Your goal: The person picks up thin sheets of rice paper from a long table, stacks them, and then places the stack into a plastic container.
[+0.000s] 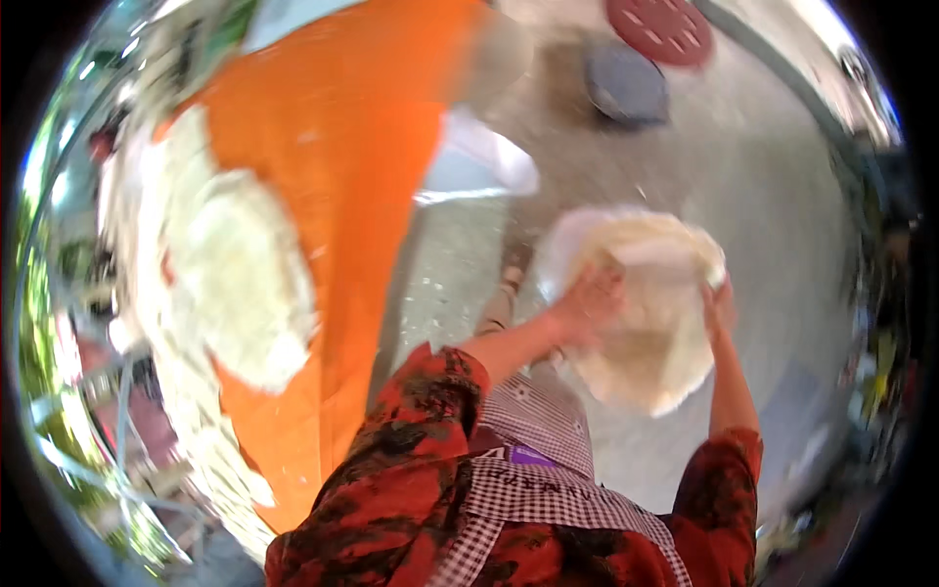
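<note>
A round, cream-coloured piece of thin material [660, 345], with a thicker pale rim, is held up in front of me to the right. Blur leaves its exact kind unclear. My right hand [720, 304] grips its right edge. Over its left part lies my left hand [594, 301], smeared by motion; whether it grips the piece or only touches it cannot be told. To my left, a pale, roundish flat piece [249, 282] rests on an orange sheet [352, 220], with more pale pieces [213, 455] along that sheet's far left side.
A whitish, blurred bag-like thing [477, 165] is beside the orange sheet. On the grey floor [785, 220] ahead stand a dark round stool-like object [627, 84] and a red slotted plastic top [664, 29]. Metal framework [125, 411] stands at far left.
</note>
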Motion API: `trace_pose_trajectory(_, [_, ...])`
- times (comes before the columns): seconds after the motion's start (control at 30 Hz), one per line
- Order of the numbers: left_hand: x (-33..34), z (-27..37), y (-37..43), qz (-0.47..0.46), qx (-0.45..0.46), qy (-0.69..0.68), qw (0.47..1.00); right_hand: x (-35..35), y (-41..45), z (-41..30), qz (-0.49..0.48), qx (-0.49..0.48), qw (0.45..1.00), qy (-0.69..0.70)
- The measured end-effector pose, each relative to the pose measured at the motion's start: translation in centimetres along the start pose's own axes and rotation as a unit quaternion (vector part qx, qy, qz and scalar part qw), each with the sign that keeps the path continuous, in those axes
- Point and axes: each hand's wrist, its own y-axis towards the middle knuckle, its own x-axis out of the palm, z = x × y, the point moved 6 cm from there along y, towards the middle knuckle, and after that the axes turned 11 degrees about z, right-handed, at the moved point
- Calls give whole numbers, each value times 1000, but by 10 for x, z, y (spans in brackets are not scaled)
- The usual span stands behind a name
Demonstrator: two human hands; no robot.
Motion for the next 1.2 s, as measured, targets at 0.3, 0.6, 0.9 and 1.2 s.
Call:
trace_pose_trajectory(0.3, [-154, 99, -286, 535, -392, -110, 740, 31, -177, -260, -132, -261, 937, 193])
trace_pose_trajectory(0.6, [-259, 83, -494, 820, -423, -271, 276, 142, -499, -583, -246, -789, 542, 153])
trace_pose_trajectory(0.9, [-280, 77, -482, 822, -325, -414, 218, 208, -530, -625, -216, -885, 413, 16])
trace_pose_trajectory(1.2, [-324, 67, -449, 636, -498, 114, 579, 245, -477, -751, -468, -630, 619, -26])
